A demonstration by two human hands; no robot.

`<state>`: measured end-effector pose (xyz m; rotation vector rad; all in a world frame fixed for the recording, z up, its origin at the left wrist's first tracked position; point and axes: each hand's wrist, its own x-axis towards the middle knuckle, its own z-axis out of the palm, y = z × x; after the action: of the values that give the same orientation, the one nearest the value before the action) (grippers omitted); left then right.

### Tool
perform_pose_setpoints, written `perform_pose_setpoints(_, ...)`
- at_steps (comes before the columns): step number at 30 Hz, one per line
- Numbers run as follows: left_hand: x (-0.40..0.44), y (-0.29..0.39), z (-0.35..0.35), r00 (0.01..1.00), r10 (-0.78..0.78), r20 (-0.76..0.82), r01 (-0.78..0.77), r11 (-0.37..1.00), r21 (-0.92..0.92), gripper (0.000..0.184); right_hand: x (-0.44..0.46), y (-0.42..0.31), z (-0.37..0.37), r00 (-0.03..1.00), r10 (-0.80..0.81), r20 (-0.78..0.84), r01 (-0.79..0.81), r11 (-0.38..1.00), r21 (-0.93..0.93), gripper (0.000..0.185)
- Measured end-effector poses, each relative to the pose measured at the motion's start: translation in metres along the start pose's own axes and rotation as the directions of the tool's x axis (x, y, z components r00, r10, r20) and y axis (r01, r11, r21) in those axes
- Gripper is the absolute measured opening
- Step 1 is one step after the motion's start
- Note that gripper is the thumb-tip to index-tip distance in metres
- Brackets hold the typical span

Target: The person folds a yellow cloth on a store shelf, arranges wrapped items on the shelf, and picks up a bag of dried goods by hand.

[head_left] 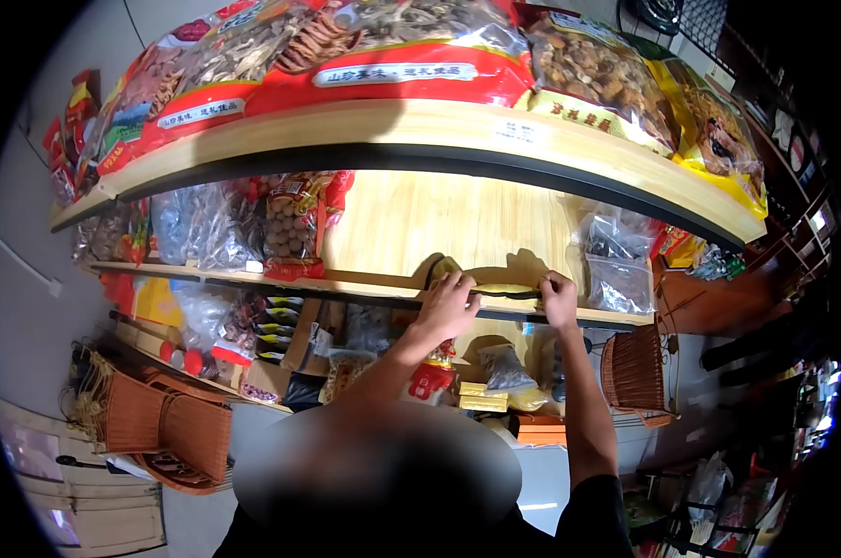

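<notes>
At the front edge of the middle shelf, my left hand and my right hand hold a yellowish cloth with a dark edge between them. The cloth lies stretched along the shelf edge, and part of it rises behind my left hand. My left fingers are bent over its left end. My right hand is closed around the right end, its fingertips partly hidden. Left of my hands stands a bag of round brown goods; clear plastic bags stand to the right.
Large red bags of dried goods fill the upper shelf, which overhangs my hands. Below, the lower shelf holds a grey bag, yellow boxes and other packets. Wicker chairs stand left and right.
</notes>
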<state>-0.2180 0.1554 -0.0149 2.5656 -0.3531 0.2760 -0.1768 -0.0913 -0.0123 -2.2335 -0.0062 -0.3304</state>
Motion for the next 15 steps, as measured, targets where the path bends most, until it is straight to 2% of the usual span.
perform_pose_setpoints(2, -0.004, -0.007, -0.019, 1.0, 0.004, -0.008, -0.004, 0.997, -0.082, 0.027, -0.001, 0.014, 0.001, 0.992, -0.048, 0.117, 0.023, 0.978, 0.209, 0.015)
perform_pose_setpoints(4, -0.008, -0.012, -0.039, 0.997, 0.063, -0.052, -0.069, 0.988, -0.136, 0.021, -0.017, -0.025, -0.011, 0.986, -0.024, 0.168, 0.0, 0.99, 0.143, 0.013)
perform_pose_setpoints(6, -0.012, -0.023, -0.045, 0.975, 0.119, -0.188, -0.128, 0.991, -0.033, 0.016, -0.025, -0.042, -0.01, 0.925, -0.362, 0.118, 0.372, 0.925, -0.08, 0.013)
perform_pose_setpoints(7, -0.013, -0.029, -0.049, 0.971, 0.118, -0.207, -0.129, 0.991, -0.042, 0.016, -0.028, -0.055, -0.015, 0.908, -0.33, 0.259, 0.384, 0.902, -0.196, 0.015)
perform_pose_setpoints(9, -0.018, -0.038, -0.052, 0.977, 0.09, -0.194, -0.101, 0.994, -0.051, 0.017, -0.039, -0.075, -0.01, 0.887, -0.317, 0.337, 0.416, 0.865, -0.281, 0.02)
perform_pose_setpoints(11, -0.024, -0.046, -0.055, 0.979, 0.086, -0.186, -0.093, 0.995, -0.03, 0.019, -0.045, -0.073, 0.003, 0.857, -0.231, 0.46, 0.458, 0.75, -0.477, 0.037)
perform_pose_setpoints(13, -0.03, -0.049, -0.06, 0.985, 0.087, -0.151, -0.095, 0.994, -0.045, 0.027, -0.049, -0.085, 0.012, 0.858, -0.198, 0.473, 0.457, 0.714, -0.53, 0.041)
perform_pose_setpoints(14, -0.033, -0.052, -0.062, 0.994, 0.073, -0.086, -0.076, 0.997, -0.026, 0.034, -0.05, -0.091, 0.017, 0.863, -0.162, 0.478, 0.447, 0.683, -0.577, 0.044)
perform_pose_setpoints(15, -0.035, -0.054, -0.065, 0.992, 0.075, -0.099, -0.077, 0.997, -0.019, 0.033, -0.049, -0.094, 0.021, 0.842, -0.189, 0.505, 0.493, 0.65, -0.578, 0.046)
